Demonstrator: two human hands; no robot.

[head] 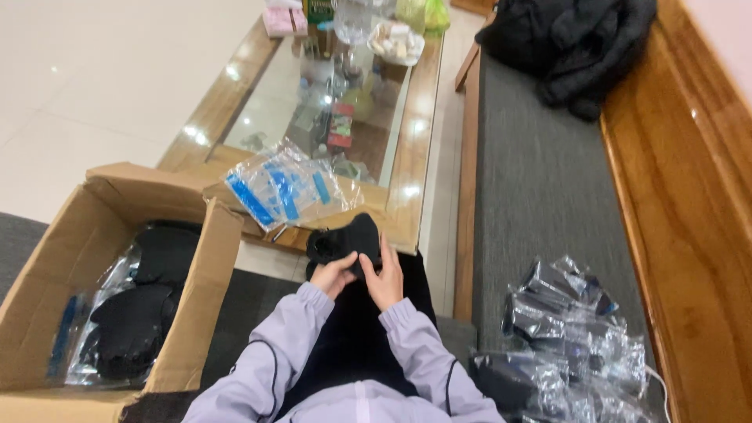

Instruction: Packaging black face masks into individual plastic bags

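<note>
Item in hand: a small black fabric piece [348, 243], folded or bunched; its exact kind is too dark to tell.
Location of item: it is being held over the person's lap, just short of the near edge of the wooden surface [407, 196].
Left hand [333, 274]: it is grasping the lower left part of the fabric, with the fingers curled in under it.
Right hand [384, 276]: it is grasping the lower right edge, thumb on top and fingers behind; the two grips are sitting nearly touching.
Handling, judged: the piece is looking light and soft, since it is bulging and drooping above both grips rather than holding a flat shape. It is probably not fragile or slippery; a knit or fleece of this kind usually clings to the fingers.
Where to hold, judged: pinching at an edge or seam near the present grips is looking best; a pinch in the loose middle would likely only gather folds.
Beyond the grips: clear plastic bags with blue strips [286, 188] are lying on the surface, just past the fabric.
Left of the grips: an open cardboard box [223, 258] is holding more dark pieces in clear bags [133, 313].
Right of the grips: a heap of bagged dark items [564, 345] is resting on the grey bench cushion [540, 172].
Far end of the cushion: a black jacket [576, 43] is lying crumpled, well apart from both hands.
</note>
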